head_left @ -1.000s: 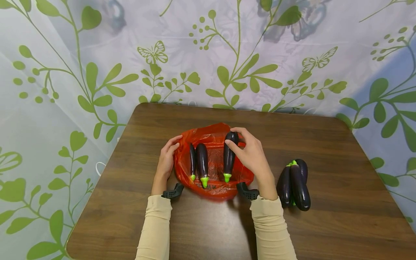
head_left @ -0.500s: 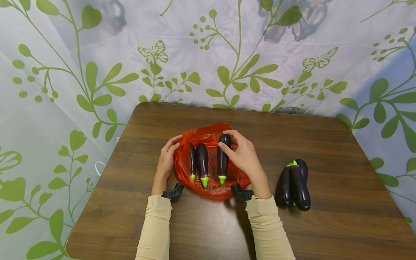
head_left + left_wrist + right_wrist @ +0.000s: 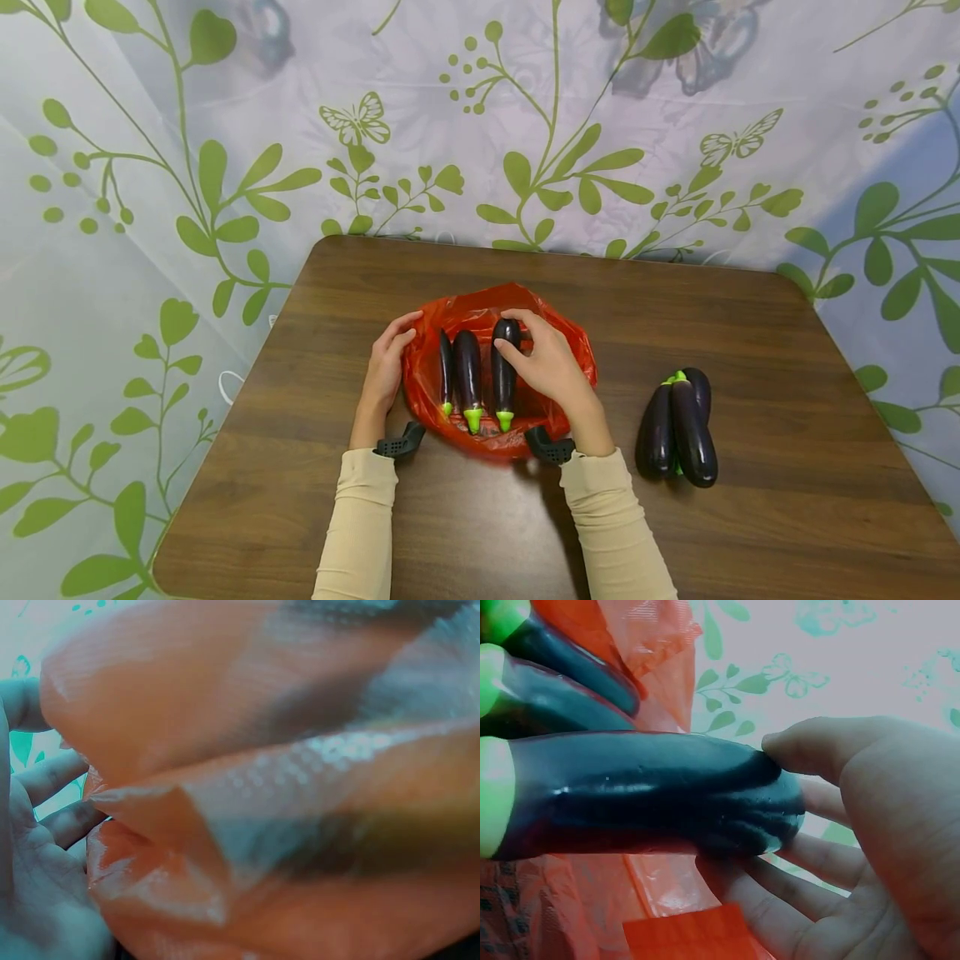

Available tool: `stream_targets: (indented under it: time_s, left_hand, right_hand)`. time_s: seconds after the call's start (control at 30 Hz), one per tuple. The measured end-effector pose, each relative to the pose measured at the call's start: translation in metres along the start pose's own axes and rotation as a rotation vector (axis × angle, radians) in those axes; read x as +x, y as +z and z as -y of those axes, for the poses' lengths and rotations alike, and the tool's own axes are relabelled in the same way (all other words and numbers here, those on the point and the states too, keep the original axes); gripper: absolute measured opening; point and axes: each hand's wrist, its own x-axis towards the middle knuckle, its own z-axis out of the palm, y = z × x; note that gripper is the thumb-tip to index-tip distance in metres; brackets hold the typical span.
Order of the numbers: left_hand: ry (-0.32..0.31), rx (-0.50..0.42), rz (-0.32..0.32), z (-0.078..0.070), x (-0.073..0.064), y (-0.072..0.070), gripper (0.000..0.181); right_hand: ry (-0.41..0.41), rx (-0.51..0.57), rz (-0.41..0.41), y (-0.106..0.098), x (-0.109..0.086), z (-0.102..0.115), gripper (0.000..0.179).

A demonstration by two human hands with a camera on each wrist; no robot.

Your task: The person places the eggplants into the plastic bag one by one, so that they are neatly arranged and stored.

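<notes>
My right hand [image 3: 551, 358] holds a dark purple eggplant [image 3: 504, 379] by its rounded end, thumb on one side and fingers on the other. Its green stem end points toward me over the opening of a red plastic bag [image 3: 573, 342]. Inside the bag, to the left, lie a second eggplant [image 3: 467, 367] and a narrow-looking one [image 3: 446, 371], side by side. In the right wrist view the held eggplant [image 3: 645, 791] fills the middle. My left hand [image 3: 386, 367] touches the bag's left side with relaxed fingers; the left wrist view shows the crinkled bag [image 3: 165, 697] against the fingertips.
To the right on the brown wooden table [image 3: 795, 392] lies a cluster of eggplants [image 3: 692, 433], their green stems together. A hanging cloth [image 3: 450, 125] with green leaves and butterflies stands behind the table.
My right hand has moved left and slightly toward me with its eggplant, bringing it closer to the two others in the bag. My left hand has stayed in place.
</notes>
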Motion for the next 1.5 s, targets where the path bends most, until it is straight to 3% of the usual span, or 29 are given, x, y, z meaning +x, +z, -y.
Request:
stream_targets:
  time_s: [0.53,1.2,1.5]
  left_hand:
    - [0.000,0.004,0.001,0.000,0.000,0.000,0.041]
    - [0.020,0.013,-0.007,0.000,0.001,0.001,0.040]
    - [0.017,0.015,-0.007,0.000,0.001,0.001,0.039]
  right_hand:
    - [0.048,-0.090,0.119,0.014,0.004,-0.009,0.063]
    - [0.026,-0.088,0.146,0.029,0.007,-0.013,0.064]
    - [0.025,-0.138,0.169,0.033,0.007,-0.014,0.063]
